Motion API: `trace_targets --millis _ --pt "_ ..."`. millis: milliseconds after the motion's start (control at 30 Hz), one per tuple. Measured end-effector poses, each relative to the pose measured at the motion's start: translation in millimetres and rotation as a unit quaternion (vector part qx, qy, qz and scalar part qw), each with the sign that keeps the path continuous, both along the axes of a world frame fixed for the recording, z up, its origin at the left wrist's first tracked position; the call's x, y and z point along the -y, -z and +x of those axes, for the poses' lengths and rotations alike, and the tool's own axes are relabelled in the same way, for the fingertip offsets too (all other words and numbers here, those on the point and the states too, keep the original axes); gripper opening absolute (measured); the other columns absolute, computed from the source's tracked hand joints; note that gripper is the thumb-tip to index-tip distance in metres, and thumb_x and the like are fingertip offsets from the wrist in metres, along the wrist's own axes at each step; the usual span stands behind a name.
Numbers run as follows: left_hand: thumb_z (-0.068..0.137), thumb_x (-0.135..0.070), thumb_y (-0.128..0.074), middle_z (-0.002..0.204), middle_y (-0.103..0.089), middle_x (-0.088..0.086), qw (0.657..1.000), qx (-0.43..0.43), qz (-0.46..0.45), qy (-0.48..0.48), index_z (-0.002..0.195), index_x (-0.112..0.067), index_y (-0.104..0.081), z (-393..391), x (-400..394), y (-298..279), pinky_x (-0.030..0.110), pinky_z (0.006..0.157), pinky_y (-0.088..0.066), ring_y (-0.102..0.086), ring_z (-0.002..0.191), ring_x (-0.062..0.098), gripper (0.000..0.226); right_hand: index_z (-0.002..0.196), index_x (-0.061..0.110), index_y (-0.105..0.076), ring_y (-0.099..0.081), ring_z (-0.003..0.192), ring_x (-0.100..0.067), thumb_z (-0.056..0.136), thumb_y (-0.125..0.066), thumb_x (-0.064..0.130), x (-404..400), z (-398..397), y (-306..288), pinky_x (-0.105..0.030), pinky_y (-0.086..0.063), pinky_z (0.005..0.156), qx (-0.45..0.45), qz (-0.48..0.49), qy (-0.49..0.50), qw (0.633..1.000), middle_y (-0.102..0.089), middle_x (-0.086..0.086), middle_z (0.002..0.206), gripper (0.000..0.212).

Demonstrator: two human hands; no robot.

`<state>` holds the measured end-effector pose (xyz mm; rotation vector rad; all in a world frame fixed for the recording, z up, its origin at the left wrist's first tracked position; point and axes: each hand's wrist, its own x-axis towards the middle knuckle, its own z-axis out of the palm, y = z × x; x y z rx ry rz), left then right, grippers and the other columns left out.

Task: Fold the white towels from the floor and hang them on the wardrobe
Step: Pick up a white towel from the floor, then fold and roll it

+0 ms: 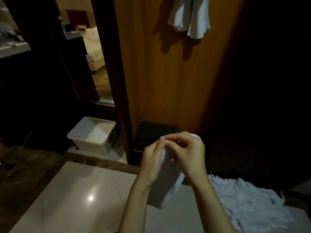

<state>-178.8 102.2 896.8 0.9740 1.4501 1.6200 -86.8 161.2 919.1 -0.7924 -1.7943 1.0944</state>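
Both hands, left hand (154, 158) and right hand (189, 152), fingers pinching one white towel (168, 185) near the wooden wardrobe (168, 73), above the floor (75, 190).

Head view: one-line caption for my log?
Both hands grip a white towel before the wardrobe; more lie on the floor.

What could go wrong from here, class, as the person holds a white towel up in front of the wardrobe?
1. Both hands, left hand and right hand, pinch only the top edge of the held towel; it may slip and unfold.
2. The towel pile lies on the glossy floor close by; stepping on it could cause a slip.
3. The hung towels look loosely draped and might be knocked down.
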Motion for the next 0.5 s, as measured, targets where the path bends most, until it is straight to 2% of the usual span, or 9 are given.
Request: trace_targets --millis 100,167,267,333,367,433,500 --pt "0.092 -0.040 -0.042 0.102 -0.071 0.003 0.999 -0.024 0.002 0.037 0.106 -0.021 -0.068 -3 6 -2 0.028 0.088 -0.051 -0.065 0.102 0.015 0.035 0.092 0.028 -0.069 -0.064 0.072 -0.005 0.081 -0.072 0.007 -3 7 -3 -0.018 -0.052 0.064 0.003 -0.015 0.002 1.000 -0.067 0.006 0.076 0.024" --pt "0.094 -0.040 -0.045 0.098 -0.070 0.011 0.998 -0.035 -0.012 0.055 0.104 -0.019 -0.068 -6 7 0 0.037 0.084 -0.051 -0.065 0.098 0.028 0.033 0.094 0.029 -0.069 -0.065 0.075 -0.004 0.081 -0.072 0.008 -6 13 -5 -0.019 -0.053 0.068 0.020 -0.007 -0.005 1.000 -0.067 0.006 0.076 0.025" --pt "0.093 -0.042 -0.048 0.091 -0.064 0.023 0.997 -0.056 -0.009 0.054 0.096 -0.022 -0.070 -7 9 -4 0.052 0.077 -0.048 -0.058 0.090 0.047 0.029 0.086 0.027 -0.070 -0.063 0.077 -0.001 0.078 -0.075 0.016 -9 18 -9 -0.016 -0.050 0.067 0.059 0.045 -0.010 0.997 -0.066 0.010 0.076 0.015" --pt "0.093 -0.041 -0.049 0.090 -0.066 0.020 0.996 -0.072 -0.009 0.046 0.095 -0.025 -0.070 -9 9 -4 0.056 0.078 -0.049 -0.060 0.088 0.044 0.026 0.075 0.029 -0.066 -0.057 0.083 -0.002 0.075 -0.073 0.033 -15 20 -10 -0.015 -0.044 0.069 0.113 0.113 0.014 0.987 -0.063 0.013 0.081 0.008" --pt "0.093 -0.038 -0.049 0.088 -0.068 0.013 0.996 -0.076 -0.009 0.039 0.094 -0.025 -0.070 -10 10 -5 0.051 0.079 -0.051 -0.064 0.087 0.036 0.024 0.071 0.030 -0.063 -0.052 0.088 0.000 0.073 -0.069 0.042 -18 22 -11 -0.014 -0.041 0.072 0.144 0.135 0.016 0.980 -0.060 0.015 0.087 0.013" --pt "0.093 -0.033 -0.049 0.087 -0.070 0.005 0.996 -0.083 -0.002 0.025 0.094 -0.024 -0.069 -11 11 -7 0.041 0.078 -0.053 -0.067 0.086 0.024 0.022 0.069 0.033 -0.060 -0.045 0.100 0.004 0.070 -0.063 0.051 -27 30 -12 -0.011 -0.034 0.080 0.181 0.129 -0.020 0.975 -0.055 0.020 0.098 0.019" --pt "0.092 -0.032 -0.050 0.086 -0.068 0.012 0.996 -0.092 0.011 0.009 0.094 -0.017 -0.069 -14 10 -6 0.042 0.076 -0.053 -0.065 0.086 0.030 0.024 0.072 0.030 -0.063 -0.045 0.106 0.007 0.071 -0.065 0.052 -32 40 -11 -0.012 -0.034 0.084 0.192 0.100 -0.073 0.974 -0.055 0.023 0.103 0.022"
